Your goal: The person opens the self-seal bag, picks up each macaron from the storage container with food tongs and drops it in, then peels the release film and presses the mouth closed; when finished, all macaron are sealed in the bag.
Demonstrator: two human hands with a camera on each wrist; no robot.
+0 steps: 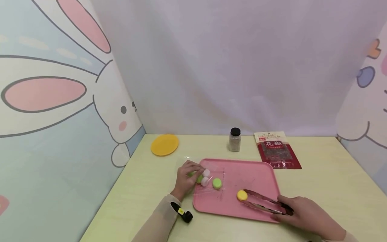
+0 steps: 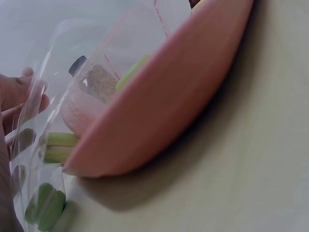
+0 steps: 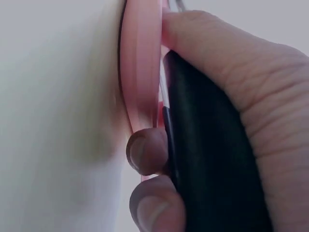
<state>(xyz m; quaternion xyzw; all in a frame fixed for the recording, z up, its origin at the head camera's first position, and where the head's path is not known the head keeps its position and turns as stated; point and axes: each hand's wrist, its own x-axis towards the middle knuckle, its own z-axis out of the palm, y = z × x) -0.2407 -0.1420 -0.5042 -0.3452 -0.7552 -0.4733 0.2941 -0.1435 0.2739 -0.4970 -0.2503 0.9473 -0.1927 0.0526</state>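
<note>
My left hand [image 1: 185, 179] pinches a clear plastic bag [image 2: 65, 36] that lies partly over the left end of a pink tray [image 1: 251, 169]. Green and white macarons [image 1: 204, 182] cluster beside those fingers inside the bag. Another green macaron [image 1: 217, 183] appears within the bag's outline, nearer its right edge. My right hand [image 1: 308, 215] grips the black handles of metal tongs [image 1: 262, 196] low over the tray's front right. Between the tong tips sits a yellow macaron [image 1: 242, 195]. In the left wrist view, a green macaron [image 2: 46, 207] shows through the plastic beyond the tray's edge.
Behind the tray stands a black-lidded spice jar [image 1: 234, 140]. To its right lies a red and white spice packet [image 1: 277, 150]. A yellow plate [image 1: 164, 145] rests at the table's back left. Rabbit-patterned and plain curtains enclose the table [image 1: 130, 205].
</note>
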